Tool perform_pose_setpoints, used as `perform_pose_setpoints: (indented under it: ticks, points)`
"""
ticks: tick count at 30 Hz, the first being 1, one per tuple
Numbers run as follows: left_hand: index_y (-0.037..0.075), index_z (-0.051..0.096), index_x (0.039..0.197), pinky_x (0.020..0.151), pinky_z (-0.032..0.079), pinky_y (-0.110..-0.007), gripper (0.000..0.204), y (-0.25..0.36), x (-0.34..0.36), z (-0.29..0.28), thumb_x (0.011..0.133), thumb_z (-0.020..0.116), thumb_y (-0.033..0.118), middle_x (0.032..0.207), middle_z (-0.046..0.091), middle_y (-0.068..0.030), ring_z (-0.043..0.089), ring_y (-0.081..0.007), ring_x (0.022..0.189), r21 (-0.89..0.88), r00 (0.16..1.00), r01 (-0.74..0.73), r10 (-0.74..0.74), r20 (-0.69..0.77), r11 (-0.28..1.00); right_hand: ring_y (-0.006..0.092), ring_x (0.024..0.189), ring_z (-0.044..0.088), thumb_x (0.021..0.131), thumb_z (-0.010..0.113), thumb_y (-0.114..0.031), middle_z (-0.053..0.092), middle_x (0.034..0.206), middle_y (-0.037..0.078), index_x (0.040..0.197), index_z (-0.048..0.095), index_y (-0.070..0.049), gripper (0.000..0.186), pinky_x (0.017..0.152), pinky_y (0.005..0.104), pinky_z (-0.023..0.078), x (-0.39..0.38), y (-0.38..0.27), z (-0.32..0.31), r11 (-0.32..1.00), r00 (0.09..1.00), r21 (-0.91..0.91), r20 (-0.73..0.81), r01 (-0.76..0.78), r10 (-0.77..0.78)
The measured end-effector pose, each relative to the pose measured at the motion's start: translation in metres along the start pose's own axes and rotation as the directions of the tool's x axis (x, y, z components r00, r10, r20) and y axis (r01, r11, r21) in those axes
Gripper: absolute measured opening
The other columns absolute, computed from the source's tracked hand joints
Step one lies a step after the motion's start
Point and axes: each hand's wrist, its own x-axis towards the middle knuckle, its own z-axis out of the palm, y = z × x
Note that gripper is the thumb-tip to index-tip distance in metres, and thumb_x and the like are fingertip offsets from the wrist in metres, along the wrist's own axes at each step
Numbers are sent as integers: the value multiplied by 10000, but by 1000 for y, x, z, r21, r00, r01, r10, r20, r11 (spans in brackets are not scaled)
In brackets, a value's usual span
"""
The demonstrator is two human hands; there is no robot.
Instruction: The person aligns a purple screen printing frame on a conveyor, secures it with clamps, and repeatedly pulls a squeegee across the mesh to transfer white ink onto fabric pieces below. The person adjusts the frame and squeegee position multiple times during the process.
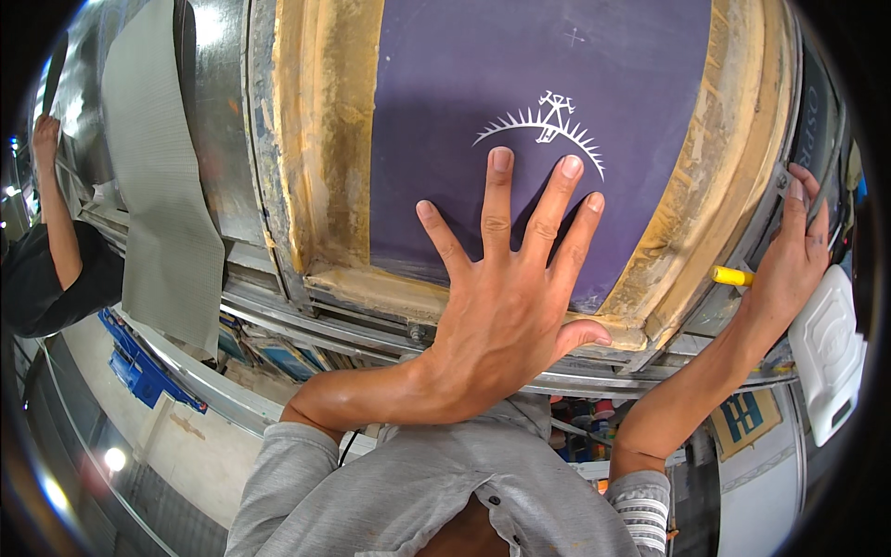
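Observation:
My left hand (506, 297) lies with fingers spread over a purple screen-printing mesh (436, 111). Its fingertips rest just below a pale design (555, 125), a spiky arc with a small figure on top. Yellowish tape and worn wood make up the screen frame (320, 139) around the mesh. At the far right, my right hand (794, 237) curls its fingers over a metal edge (775, 190) beside a dark panel; part of its grip is hidden. A yellow cylindrical piece (733, 276) sticks out next to that hand's wrist.
A long grey textured sheet (167, 176) hangs over the table at the left. Beyond it a co-worker's arm (58, 204) in a dark sleeve reaches up. A white ridged case-like object (829, 353) stands by my right forearm. Metal rails (371, 348) run along the near side.

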Motion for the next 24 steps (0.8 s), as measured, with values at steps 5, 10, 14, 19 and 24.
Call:
perform_pose_setpoints:
  ticks: [5,10,14,19,24]
  points:
    - [57,405,1559,903,189,-946,1142,-9,-6,-16,721,649,793,1701,181,-153,9,-591,1519,-41,998,46,-44,55,998,113,834,524,1028,594,-205,651,918,21,1136,726,-43,236,810,244,424,-3,-5,0,1000,1000,-19,-21,-23,22]
    - [20,414,1541,855,271,-939,1122,-13,-3,-22,737,653,765,1689,200,-155,30,-636,1491,-20,999,34,-33,41,999,92,762,475,1033,583,-200,612,874,-3,1156,722,-43,243,732,241,400,-3,-7,0,998,998,-13,-5,-56,56]
    - [11,422,1532,848,284,-939,1125,-16,-4,-23,732,647,769,1687,196,-161,39,-644,1482,-6,999,16,-16,44,1000,88,739,454,1035,576,-195,592,852,-7,1157,719,-37,246,706,244,384,-1,1,2,997,997,13,-33,73,-73]
    - [9,432,1526,846,299,-937,1121,-17,-3,-22,726,649,765,1685,197,-158,39,-642,1481,-1,999,7,-7,44,1000,91,740,460,1028,571,-186,593,836,-1,1156,722,-33,249,719,245,391,0,-2,1,998,999,-33,-24,47,-48]
    - [8,433,1526,846,308,-933,1115,-18,-3,-20,733,650,762,1687,193,-158,32,-641,1483,9,999,-2,2,33,1000,96,735,455,1024,573,-190,581,818,0,1159,728,-44,252,723,247,392,-2,-1,3,997,996,-41,-52,70,-72]
